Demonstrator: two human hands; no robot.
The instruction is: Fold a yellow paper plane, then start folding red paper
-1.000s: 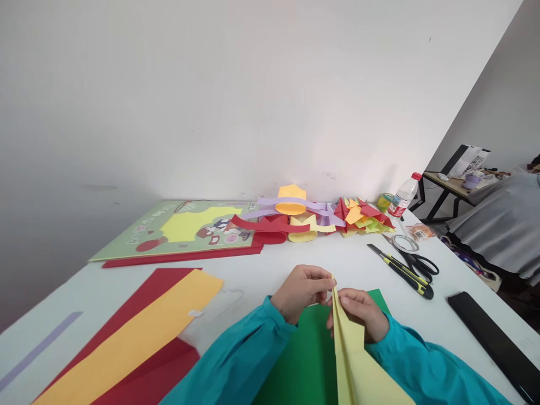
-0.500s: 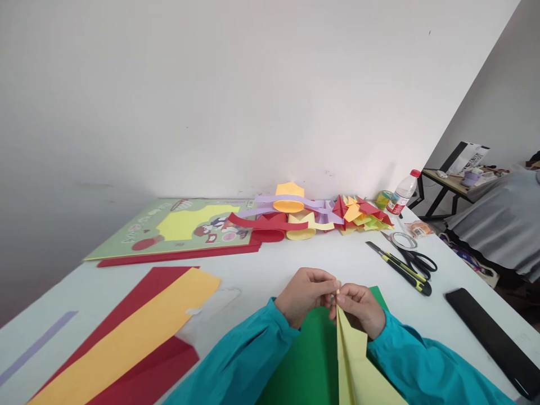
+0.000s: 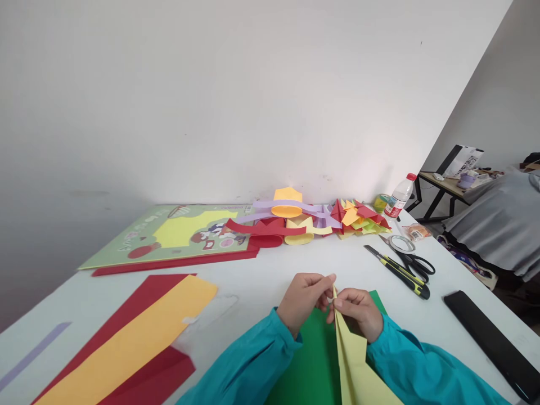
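My left hand and my right hand meet at the pointed tip of a folded pale yellow paper, both pinching it between thumb and fingers. The paper stands on edge and runs back toward me between my teal sleeves. Beneath it lies a green sheet on the white table.
Orange and red sheets lie at the left, with a lilac strip. A picture board and folded paper shapes line the wall. A utility knife, scissors, tape roll, bottle and black bar sit right.
Both hands stay pinched on the yellow paper's tip, shifting only slightly. The camera view has tilted a little.
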